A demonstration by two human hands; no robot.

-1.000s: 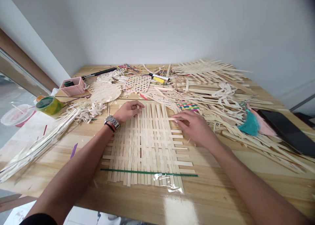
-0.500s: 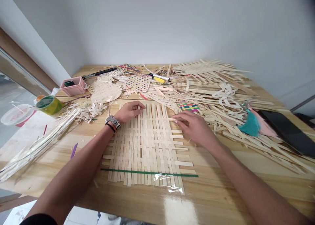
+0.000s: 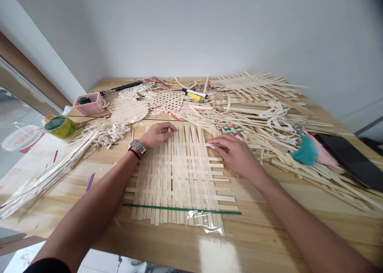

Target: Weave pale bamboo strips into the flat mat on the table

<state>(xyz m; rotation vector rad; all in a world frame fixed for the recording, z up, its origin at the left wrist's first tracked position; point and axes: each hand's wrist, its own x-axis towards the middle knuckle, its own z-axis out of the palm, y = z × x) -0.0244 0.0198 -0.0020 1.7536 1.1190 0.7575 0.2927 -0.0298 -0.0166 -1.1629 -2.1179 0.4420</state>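
The mat point(image 3: 176, 177) of pale flat strips lies flat on the wooden table point(image 3: 254, 241), in front of the person and between the two forearms. The weaving appears to be well advanced: from the near end of the mat up to close to its far end, strips cross over and under the long ones. A green strip point(image 3: 149, 206) lies across the near part of the mat, and its right end goes out past the side.

What seems left is mainly at the far end of the mat, where the long strips show narrow gaps and I see no cross strip over their last part. The weave also looks looser there, and the strip ends on the right side of the mat stick out unevenly, so the edges do not look finished.

The right hand point(image 3: 236, 151), at the far right edge of the mat, pinches the end of a pale cross strip point(image 3: 207, 145) between thumb and finger. The left hand point(image 3: 157, 135) is bent over the far left part of the mat with curled fingers; whether it grips a strip, I cannot tell. Many loose strips point(image 3: 317, 177) lie to the right of the mat.
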